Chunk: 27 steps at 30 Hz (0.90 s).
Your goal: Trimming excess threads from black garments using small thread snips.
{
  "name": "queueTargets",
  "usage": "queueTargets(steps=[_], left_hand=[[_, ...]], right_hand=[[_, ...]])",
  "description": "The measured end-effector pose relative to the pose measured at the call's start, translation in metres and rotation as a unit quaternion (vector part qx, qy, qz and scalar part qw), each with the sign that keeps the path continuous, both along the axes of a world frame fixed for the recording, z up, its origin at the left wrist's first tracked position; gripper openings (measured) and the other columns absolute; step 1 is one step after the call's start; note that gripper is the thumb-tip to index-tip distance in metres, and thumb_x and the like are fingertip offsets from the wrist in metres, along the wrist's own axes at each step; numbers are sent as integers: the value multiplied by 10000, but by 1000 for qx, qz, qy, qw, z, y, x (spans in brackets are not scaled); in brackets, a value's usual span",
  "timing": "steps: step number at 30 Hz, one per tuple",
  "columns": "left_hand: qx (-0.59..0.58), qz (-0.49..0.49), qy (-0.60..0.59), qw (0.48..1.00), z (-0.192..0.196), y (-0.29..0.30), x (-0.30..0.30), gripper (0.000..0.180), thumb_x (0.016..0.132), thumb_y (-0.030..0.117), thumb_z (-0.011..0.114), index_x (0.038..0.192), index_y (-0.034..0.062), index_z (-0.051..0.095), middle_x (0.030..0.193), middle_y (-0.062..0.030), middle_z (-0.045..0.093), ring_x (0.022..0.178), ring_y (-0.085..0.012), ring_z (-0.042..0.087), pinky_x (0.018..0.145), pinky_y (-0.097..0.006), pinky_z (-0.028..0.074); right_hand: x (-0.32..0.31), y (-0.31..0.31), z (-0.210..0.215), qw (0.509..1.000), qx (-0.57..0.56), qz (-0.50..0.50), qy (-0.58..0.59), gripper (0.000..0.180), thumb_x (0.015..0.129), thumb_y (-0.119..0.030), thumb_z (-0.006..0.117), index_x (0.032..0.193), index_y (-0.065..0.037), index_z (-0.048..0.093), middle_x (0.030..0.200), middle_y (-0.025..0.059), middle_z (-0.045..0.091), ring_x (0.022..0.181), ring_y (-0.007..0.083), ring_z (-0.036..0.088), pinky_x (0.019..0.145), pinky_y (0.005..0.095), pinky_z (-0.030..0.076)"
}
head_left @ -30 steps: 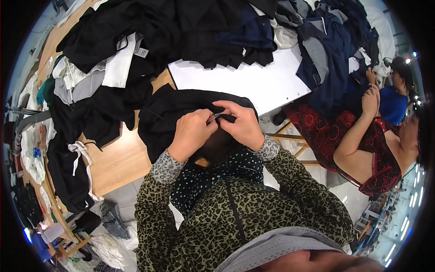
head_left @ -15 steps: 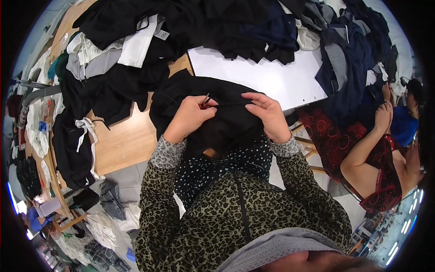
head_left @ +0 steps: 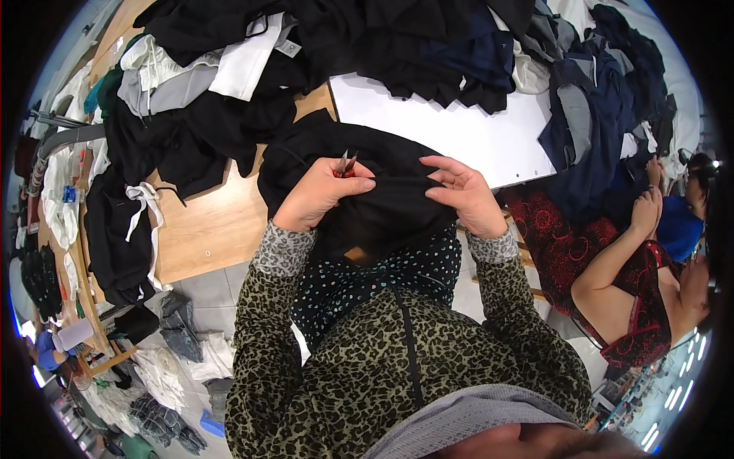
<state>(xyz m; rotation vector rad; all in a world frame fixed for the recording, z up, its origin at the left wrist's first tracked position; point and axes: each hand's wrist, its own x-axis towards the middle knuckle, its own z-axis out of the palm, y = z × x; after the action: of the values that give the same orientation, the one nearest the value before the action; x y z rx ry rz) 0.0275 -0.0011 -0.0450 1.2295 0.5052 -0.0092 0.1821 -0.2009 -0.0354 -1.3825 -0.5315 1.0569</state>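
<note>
A black garment (head_left: 382, 180) lies bunched at the near edge of a wooden table (head_left: 214, 222), draping toward my lap. My left hand (head_left: 317, 195) is closed on small metal snips with red handles (head_left: 344, 164), their tips pointing up over the cloth. My right hand (head_left: 462, 195) rests on the black garment just to the right, fingers curled into the fabric and pinching it. Both forearms wear leopard-print sleeves.
A white board (head_left: 474, 138) lies on the table behind the garment. Piles of black, white, grey and navy clothes (head_left: 229, 69) cover the far and left table. A person in red patterned clothing (head_left: 634, 260) sits at my right. Cloth scraps lie on the floor at lower left.
My two hands have drawn apart: the right hand moved right across the black garment, while the left hand keeps the snips. The view has shifted, so the table appears lower and closer.
</note>
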Motion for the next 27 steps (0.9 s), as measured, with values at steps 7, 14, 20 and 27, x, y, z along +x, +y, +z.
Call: queueTargets(steps=[7, 14, 20, 27], left_hand=[[602, 230, -172, 745, 89, 40, 22, 98, 717, 21, 645, 813, 25, 624, 764, -96, 617, 639, -190, 598, 569, -266, 468], [755, 191, -314, 542, 77, 1, -19, 303, 537, 30, 654, 838, 34, 685, 799, -65, 563, 616, -200, 521, 487, -284, 416], [697, 157, -259, 650, -49, -51, -42, 320, 560, 43, 648, 879, 50, 667, 822, -48, 532, 618, -195, 507, 490, -287, 418], [675, 158, -213, 689, -73, -72, -55, 344, 550, 31, 655, 892, 62, 671, 838, -40, 530, 650, -192, 514, 516, -291, 428]], right_hand=[[52, 84, 80, 694, 160, -104, -695, 162, 717, -20, 639, 856, -88, 687, 778, 73, 571, 666, 220, 584, 584, 301, 476], [12, 69, 62, 882, 142, -221, -392, 184, 883, -31, 536, 992, -33, 685, 697, 11, 607, 606, 78, 535, 551, 218, 445], [-33, 12, -49, 944, 154, -174, 237, 364, 912, -27, 446, 1270, 33, 451, 1156, 117, 553, 994, 188, 566, 896, 360, 456], [-56, 10, -45, 959, 128, -204, 148, 537, 860, 58, 524, 1363, 6, 343, 1295, 66, 420, 913, 113, 558, 844, 289, 475]])
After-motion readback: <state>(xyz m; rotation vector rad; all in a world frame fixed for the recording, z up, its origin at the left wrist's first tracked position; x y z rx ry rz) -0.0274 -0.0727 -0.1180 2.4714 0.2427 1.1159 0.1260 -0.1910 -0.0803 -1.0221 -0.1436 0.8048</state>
